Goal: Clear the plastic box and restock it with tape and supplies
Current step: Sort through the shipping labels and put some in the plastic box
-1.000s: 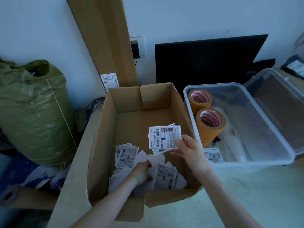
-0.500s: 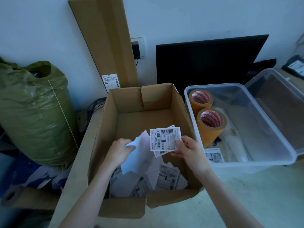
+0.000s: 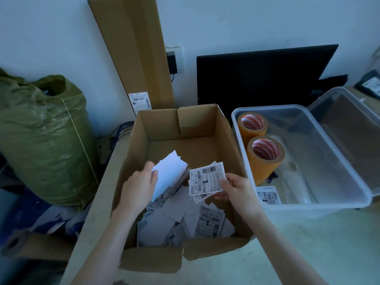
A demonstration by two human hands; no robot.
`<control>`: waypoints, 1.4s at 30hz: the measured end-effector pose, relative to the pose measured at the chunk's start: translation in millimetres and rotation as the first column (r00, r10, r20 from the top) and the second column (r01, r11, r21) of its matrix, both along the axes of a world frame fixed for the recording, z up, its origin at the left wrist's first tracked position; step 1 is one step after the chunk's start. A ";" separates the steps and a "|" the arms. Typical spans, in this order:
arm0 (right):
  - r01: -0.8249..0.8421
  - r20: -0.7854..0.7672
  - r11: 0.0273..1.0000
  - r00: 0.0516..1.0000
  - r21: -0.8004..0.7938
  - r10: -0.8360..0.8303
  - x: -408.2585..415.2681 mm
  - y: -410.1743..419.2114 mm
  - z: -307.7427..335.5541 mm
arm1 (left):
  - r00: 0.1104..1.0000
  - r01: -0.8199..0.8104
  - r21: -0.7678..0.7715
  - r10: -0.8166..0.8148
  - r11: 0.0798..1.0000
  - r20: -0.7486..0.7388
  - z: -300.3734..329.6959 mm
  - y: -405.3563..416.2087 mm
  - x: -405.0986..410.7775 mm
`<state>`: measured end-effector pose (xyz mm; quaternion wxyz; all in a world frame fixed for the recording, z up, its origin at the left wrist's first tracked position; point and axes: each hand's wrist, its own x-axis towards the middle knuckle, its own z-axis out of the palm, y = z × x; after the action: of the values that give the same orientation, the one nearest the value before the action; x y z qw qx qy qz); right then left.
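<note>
Clear plastic box [image 3: 349, 194] holds two tape rolls; our right hand [image 3: 236, 191] pinches barcode labels [image 3: 205, 179] reading "771 0011 87", our left hand [image 3: 139, 186] grips blank white papers [image 3: 168, 171].

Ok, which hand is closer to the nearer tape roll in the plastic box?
Right. The right hand holds labels just left of the plastic box, a short way from the near tape roll. The left hand grips white slips across the cardboard box.
</note>
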<state>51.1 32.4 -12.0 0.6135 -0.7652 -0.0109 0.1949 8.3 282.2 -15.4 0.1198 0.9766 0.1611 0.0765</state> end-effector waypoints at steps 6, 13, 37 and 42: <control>0.008 -0.015 0.999 1.000 0.049 -0.008 -0.9 -0.7 3.6 | 0.995 0.042 0.016 -0.043 0.999 0.089 -0.2 3.1 -2.4; -0.027 -0.202 0.987 0.978 0.157 0.059 1.9 -1.9 3.8 | 0.773 0.280 0.169 -0.326 0.945 0.544 6.6 -5.2 -9.7; -0.050 -0.182 0.921 0.975 0.387 0.129 5.2 -10.9 2.7 | 0.902 0.350 -0.798 0.053 0.490 0.429 1.9 -66.0 -23.4; -0.143 -0.137 0.951 0.973 0.273 0.185 4.4 -8.9 2.0 | 0.967 0.110 -0.929 0.177 0.352 0.181 23.8 -68.4 -6.4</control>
<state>55.5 23.5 -10.0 0.6894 -0.6558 -0.0506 0.3034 1.9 213.7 8.4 0.6715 0.7125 0.1795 0.0961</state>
